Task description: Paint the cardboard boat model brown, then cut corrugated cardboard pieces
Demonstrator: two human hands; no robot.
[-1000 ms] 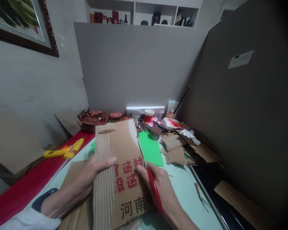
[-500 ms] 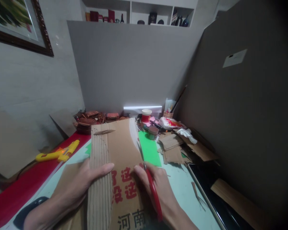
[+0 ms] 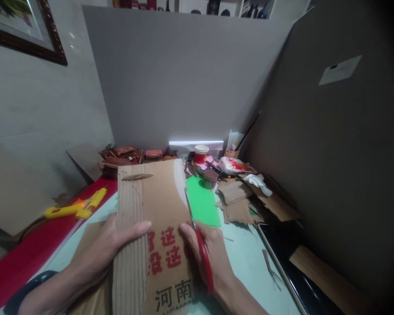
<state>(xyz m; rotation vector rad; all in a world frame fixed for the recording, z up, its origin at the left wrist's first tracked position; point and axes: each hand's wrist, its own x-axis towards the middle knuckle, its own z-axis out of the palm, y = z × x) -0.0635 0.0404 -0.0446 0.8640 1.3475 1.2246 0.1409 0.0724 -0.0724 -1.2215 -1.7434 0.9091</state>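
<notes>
A tall piece of brown cardboard (image 3: 164,197) stands in front of me, with red and black printed characters and bare corrugated ridges down its left side. My left hand (image 3: 118,238) grips its left edge, thumb across the ridges. In my right hand (image 3: 213,249) is a pair of scissors with red handles (image 3: 205,258). Their blades point up and away along the cardboard's right edge, below a whitish patch. Whether the blades are parted is hard to see. A green sheet (image 3: 202,201) lies behind the scissors.
A yellow glue gun (image 3: 80,209) lies on red cloth at the left. Cardboard scraps (image 3: 238,210) and a black glossy panel (image 3: 282,262) are at the right. Behind stand a red-and-white tub (image 3: 201,155), a small jar (image 3: 210,178) and a brush holder (image 3: 231,153).
The cardboard, both hands and the scissors have shifted slightly left in view. The camera has tilted down a little, so less of the shelf shows.
</notes>
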